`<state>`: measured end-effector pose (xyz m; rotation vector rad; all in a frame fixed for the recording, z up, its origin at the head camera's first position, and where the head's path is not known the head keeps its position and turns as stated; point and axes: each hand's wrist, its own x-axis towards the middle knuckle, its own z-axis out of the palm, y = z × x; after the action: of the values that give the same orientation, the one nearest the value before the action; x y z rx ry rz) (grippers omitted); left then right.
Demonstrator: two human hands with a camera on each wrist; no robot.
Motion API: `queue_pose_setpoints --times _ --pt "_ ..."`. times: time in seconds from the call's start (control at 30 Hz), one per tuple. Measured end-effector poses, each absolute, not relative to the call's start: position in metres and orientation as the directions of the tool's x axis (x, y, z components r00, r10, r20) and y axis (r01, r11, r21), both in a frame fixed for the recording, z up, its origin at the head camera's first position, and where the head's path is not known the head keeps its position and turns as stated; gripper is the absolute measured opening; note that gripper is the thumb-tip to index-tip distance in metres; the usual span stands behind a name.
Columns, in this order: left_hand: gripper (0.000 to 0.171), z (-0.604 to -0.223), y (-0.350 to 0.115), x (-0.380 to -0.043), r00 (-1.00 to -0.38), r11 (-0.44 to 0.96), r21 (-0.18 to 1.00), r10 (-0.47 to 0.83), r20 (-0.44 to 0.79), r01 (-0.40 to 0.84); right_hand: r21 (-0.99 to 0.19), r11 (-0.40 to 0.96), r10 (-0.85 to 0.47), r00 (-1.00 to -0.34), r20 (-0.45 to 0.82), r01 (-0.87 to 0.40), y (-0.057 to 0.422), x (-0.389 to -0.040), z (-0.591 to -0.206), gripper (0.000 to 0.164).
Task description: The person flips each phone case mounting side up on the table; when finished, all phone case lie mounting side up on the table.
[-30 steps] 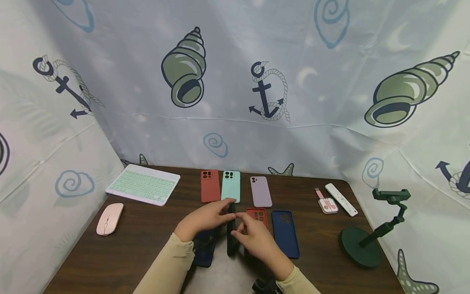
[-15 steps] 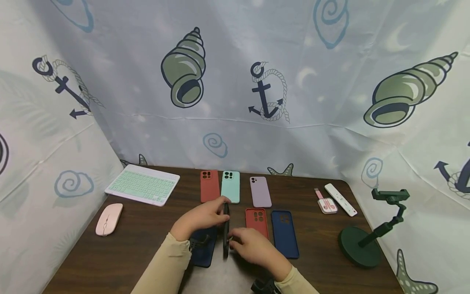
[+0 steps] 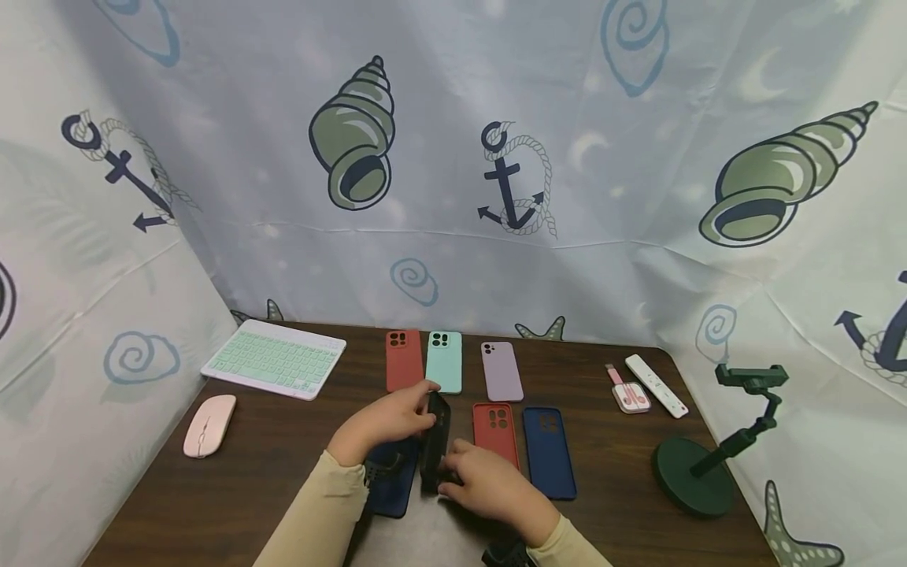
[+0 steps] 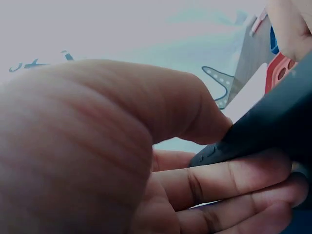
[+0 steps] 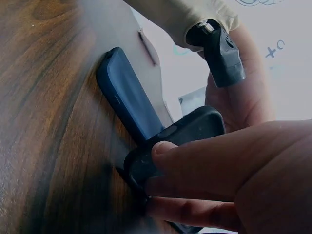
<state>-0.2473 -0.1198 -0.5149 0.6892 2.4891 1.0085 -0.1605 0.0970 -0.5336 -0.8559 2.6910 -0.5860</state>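
Observation:
A black phone case (image 3: 437,437) stands tilted on its long side between my two hands, over a grey patch of the table. Whether a phone sits inside is unclear. My left hand (image 3: 383,421) pinches its far end; in the left wrist view the thumb lies on one edge and fingers run along the other side, near small buttons. At the near end, my right hand (image 3: 489,484) grips the case, its thumb on one face and fingers behind, as the right wrist view shows. A dark blue phone case (image 3: 393,492) lies partly hidden beneath my left wrist.
Red (image 3: 404,366), mint (image 3: 444,370) and lilac (image 3: 503,378) phone cases lie at the back. Another red case (image 3: 496,441) and a blue case (image 3: 551,461) lie right. A keyboard (image 3: 276,358) and mouse (image 3: 210,425) are left; a green stand (image 3: 697,476) is far right.
My right hand has moved down to the near end of the black phone case. The case has shifted slightly left and turned from edge-on, so more of its face shows.

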Motion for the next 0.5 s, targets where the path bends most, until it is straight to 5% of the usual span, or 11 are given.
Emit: queue_pose_setpoints --times 0.5 --pt "0.058 -0.519 -0.119 -0.248 -0.818 0.692 0.621 0.558 -0.137 0.369 -0.370 0.796 -0.541 -0.838 -0.077 -0.480 0.109 -0.169 -0.533 0.016"
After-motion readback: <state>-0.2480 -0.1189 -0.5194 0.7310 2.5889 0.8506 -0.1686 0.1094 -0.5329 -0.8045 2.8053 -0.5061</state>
